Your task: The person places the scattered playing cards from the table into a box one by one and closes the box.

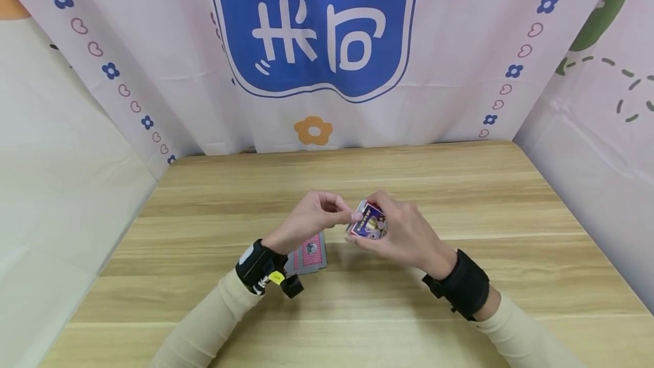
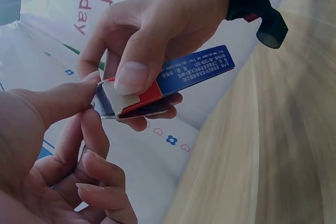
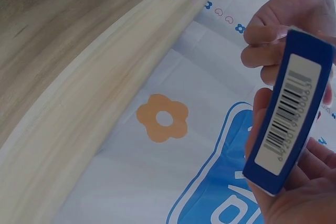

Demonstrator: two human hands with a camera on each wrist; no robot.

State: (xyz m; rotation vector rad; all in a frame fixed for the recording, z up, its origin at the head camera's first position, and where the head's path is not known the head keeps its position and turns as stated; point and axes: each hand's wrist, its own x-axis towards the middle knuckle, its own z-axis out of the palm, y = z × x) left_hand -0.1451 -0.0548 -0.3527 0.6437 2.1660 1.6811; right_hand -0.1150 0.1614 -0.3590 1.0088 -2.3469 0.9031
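Note:
My right hand [image 1: 403, 226] grips a small blue and red playing-card box [image 1: 372, 223] along its sides, above the table. The box's printed picture side faces the head camera. In the left wrist view, the thumb of that hand lies across the red end, by the white flap [image 2: 123, 102]. The thumb and index finger of my left hand [image 1: 319, 212] pinch the edge of this end, its other fingers loosely bent. A white barcode label [image 3: 287, 114] shows on the far end of the box. Pink-backed playing cards [image 1: 310, 251] lie on the table below the left wrist, partly hidden.
The wood-grain table [image 1: 214, 197] extends around both hands. A white printed curtain [image 1: 460, 61] hangs along its back edge, with more pale cloth at both sides. Black camera bands [image 1: 462, 288] are strapped round both wrists.

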